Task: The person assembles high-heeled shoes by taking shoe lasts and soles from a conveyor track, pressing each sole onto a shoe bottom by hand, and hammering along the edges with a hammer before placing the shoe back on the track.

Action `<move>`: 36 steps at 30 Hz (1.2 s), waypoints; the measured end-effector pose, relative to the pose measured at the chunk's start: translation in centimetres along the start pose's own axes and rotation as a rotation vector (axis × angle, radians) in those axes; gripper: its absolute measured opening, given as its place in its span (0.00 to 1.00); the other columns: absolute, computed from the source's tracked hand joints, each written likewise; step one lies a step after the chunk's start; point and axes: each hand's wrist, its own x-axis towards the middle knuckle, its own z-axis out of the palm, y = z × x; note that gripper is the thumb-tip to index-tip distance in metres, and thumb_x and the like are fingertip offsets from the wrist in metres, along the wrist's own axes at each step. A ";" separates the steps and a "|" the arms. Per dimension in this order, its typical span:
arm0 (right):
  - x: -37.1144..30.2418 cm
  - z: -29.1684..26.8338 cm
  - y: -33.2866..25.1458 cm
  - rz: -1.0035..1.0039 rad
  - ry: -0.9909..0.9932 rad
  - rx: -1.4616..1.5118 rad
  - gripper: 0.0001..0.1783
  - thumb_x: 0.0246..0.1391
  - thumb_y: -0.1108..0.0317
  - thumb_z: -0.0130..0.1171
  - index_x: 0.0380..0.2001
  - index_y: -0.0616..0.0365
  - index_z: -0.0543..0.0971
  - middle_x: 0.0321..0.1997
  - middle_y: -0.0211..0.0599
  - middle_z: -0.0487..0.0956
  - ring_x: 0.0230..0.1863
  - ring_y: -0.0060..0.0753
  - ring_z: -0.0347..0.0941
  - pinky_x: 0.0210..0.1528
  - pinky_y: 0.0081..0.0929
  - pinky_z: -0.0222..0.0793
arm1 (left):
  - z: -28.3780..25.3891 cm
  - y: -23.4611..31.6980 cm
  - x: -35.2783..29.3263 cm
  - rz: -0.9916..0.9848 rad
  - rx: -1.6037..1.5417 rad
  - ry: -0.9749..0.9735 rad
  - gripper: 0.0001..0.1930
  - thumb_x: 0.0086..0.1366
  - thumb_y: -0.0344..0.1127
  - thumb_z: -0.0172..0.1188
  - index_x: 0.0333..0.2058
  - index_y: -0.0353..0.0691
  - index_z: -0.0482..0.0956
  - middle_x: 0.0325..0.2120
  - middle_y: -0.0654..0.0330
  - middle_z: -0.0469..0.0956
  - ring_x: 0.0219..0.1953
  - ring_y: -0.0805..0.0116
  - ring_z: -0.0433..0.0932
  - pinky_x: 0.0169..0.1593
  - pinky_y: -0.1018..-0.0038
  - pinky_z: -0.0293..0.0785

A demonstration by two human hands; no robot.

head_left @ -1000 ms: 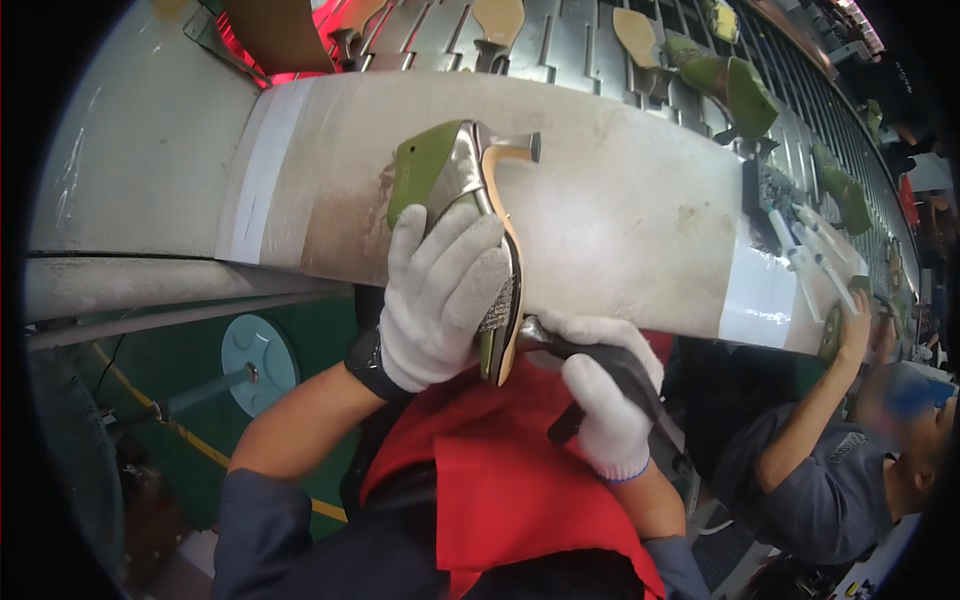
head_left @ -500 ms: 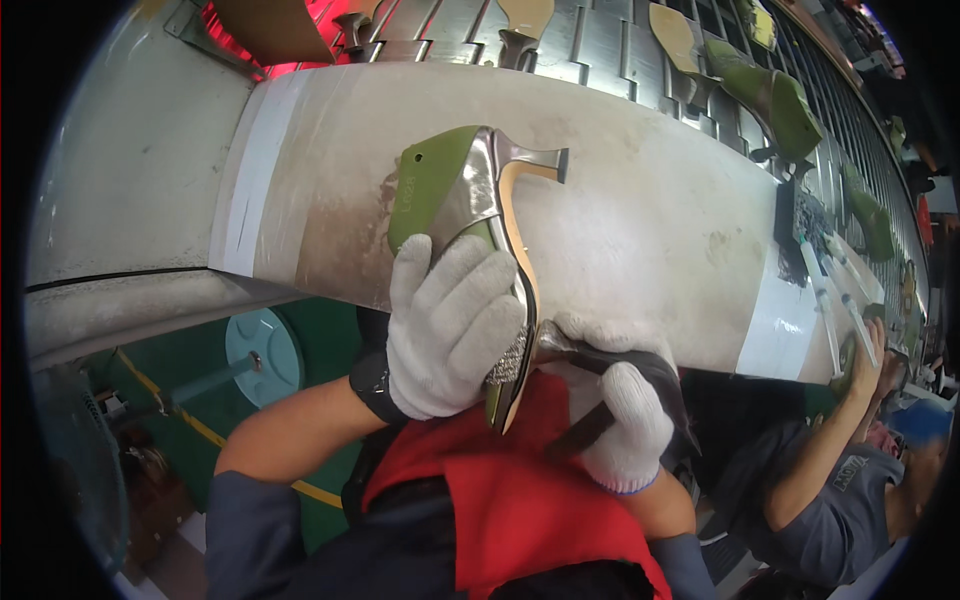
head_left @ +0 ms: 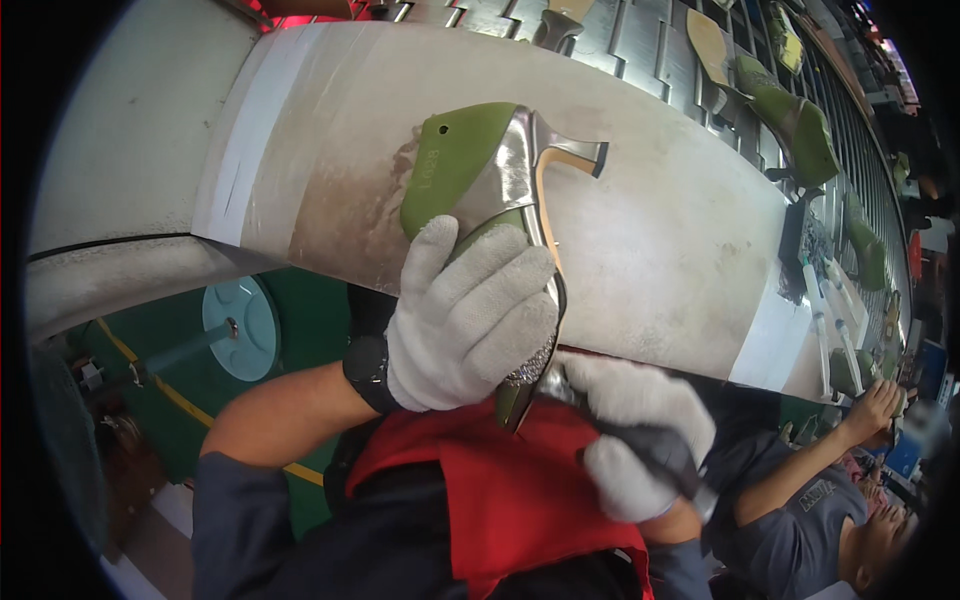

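A silver high-heeled shoe (head_left: 516, 170) on a green shoe last (head_left: 450, 165) lies on its side on the worktable's near edge, heel away from me, toe toward my red apron. My left hand (head_left: 470, 315), in a white knitted glove, is wrapped over the middle of the shoe. A band of sparkling trim (head_left: 530, 368) shows below its fingers near the toe. My right hand (head_left: 645, 430), gloved too and blurred, grips dark-handled pincers (head_left: 655, 447). Their metal head is beside the shoe's toe edge, partly hidden; whether it touches the shoe I cannot tell.
Beyond the pale worktable (head_left: 670, 250) runs a slatted metal conveyor (head_left: 625, 45) carrying green lasts (head_left: 785, 125) and tan soles (head_left: 708, 45). A dark holder (head_left: 800, 240) and several white syringe-like tubes (head_left: 825, 320) are at the right. A co-worker (head_left: 800, 500) works there. A blue round stool (head_left: 241, 328) stands lower left.
The view has shifted a little. My left hand keeps its hold on the shoe. My right hand has turned and lowered the pincers, and their spread handles now look closer together.
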 end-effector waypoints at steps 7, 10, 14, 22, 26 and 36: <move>1.6 1.1 -0.9 -0.026 0.096 -0.111 0.18 0.55 0.83 0.67 0.49 0.70 0.81 0.54 0.67 0.85 0.55 0.53 0.87 0.61 0.47 0.82 | -0.5 0.0 -0.1 -0.024 -0.049 0.024 0.20 0.68 0.34 0.68 0.57 0.47 0.75 0.59 0.55 0.81 0.62 0.52 0.81 0.81 0.38 0.51; 3.0 0.1 -1.7 0.107 0.141 -0.137 0.18 0.57 0.80 0.70 0.51 0.66 0.83 0.57 0.60 0.86 0.58 0.49 0.86 0.62 0.44 0.82 | -0.3 -0.2 -0.1 -0.006 -0.025 0.036 0.21 0.66 0.32 0.69 0.56 0.47 0.75 0.59 0.56 0.82 0.62 0.53 0.82 0.80 0.39 0.53; 2.8 0.8 -3.4 0.296 0.163 -0.256 0.19 0.55 0.81 0.70 0.51 0.66 0.84 0.55 0.58 0.87 0.58 0.46 0.87 0.62 0.41 0.82 | -0.6 -0.2 -0.1 0.027 -0.014 -0.017 0.22 0.63 0.28 0.66 0.55 0.36 0.73 0.57 0.44 0.80 0.61 0.40 0.79 0.77 0.34 0.57; 1.9 2.9 -3.2 -0.023 -0.120 -0.472 0.18 0.48 0.84 0.72 0.44 0.65 0.84 0.47 0.57 0.88 0.48 0.53 0.89 0.52 0.39 0.87 | -0.8 0.0 -0.2 0.012 -0.004 0.021 0.23 0.66 0.32 0.68 0.58 0.37 0.74 0.60 0.45 0.79 0.65 0.41 0.78 0.78 0.36 0.55; -1.3 4.2 -2.5 0.042 -0.071 -0.349 0.18 0.51 0.84 0.72 0.47 0.67 0.83 0.50 0.59 0.87 0.51 0.53 0.89 0.57 0.42 0.86 | -0.6 0.3 -0.1 -0.076 -0.037 0.025 0.24 0.67 0.29 0.67 0.60 0.44 0.74 0.60 0.52 0.81 0.65 0.51 0.80 0.80 0.40 0.55; 2.9 2.8 -3.3 0.299 0.323 -0.187 0.25 0.64 0.61 0.71 0.54 0.71 0.75 0.59 0.65 0.84 0.62 0.58 0.83 0.68 0.54 0.79 | -0.3 0.0 0.6 -0.041 -0.011 0.088 0.20 0.65 0.30 0.69 0.54 0.44 0.77 0.56 0.52 0.81 0.57 0.48 0.83 0.68 0.43 0.66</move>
